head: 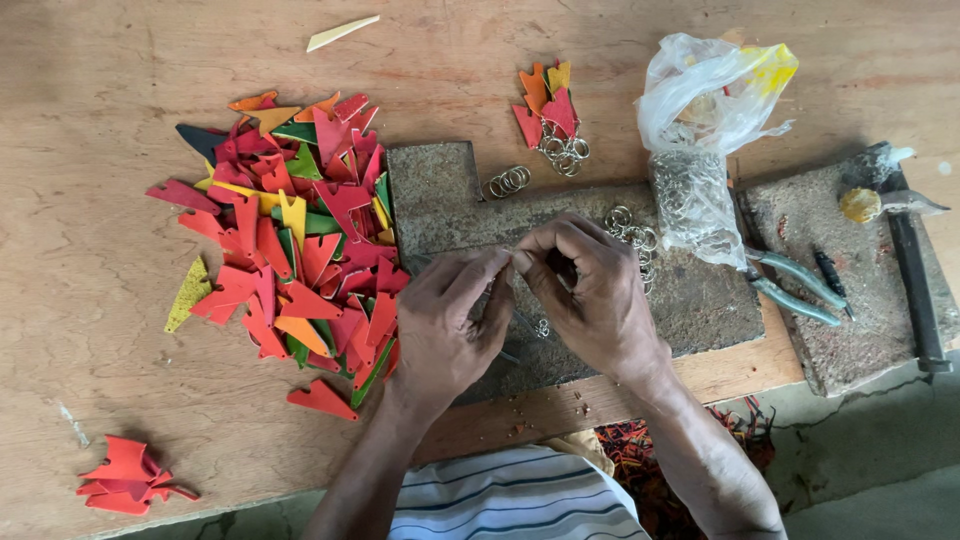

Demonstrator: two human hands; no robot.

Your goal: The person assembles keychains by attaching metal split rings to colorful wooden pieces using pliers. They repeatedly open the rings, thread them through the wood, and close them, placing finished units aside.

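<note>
Head view, looking straight down on a wooden table [120,330]. Both forearms come up from the bottom edge and angle inward, hands meeting over a grey stone slab [690,300] at the table's middle.

Left hand [450,325]: back of hand up, wrist bent slightly right, fingers curled and bunched, thumb and forefinger tips pinched together at the meeting point with the other hand. Right hand [590,295]: also back up, knuckles arched high, fingers curled in, tips pressed against the left's. Something small is pinched between the two sets of fingertips; too tiny and hidden to say what it is. A small metal ring [541,327] lies on the slab just below the hands, apart from them.

Just left of the left hand, a big pile of leaf-shaped cutouts [300,240], mostly red with orange, yellow and green. A small stack of red ones [125,478] sits well apart at bottom left. Cluster of loose key rings [508,182] on the slab above the hands. A few cutouts with rings attached [552,115] farther up. Clear plastic bag of rings [700,150] to the right, pliers [795,285] beside it, hammer [905,250] on a second slab at far right. Striped shirt [520,500] at bottom.
</note>
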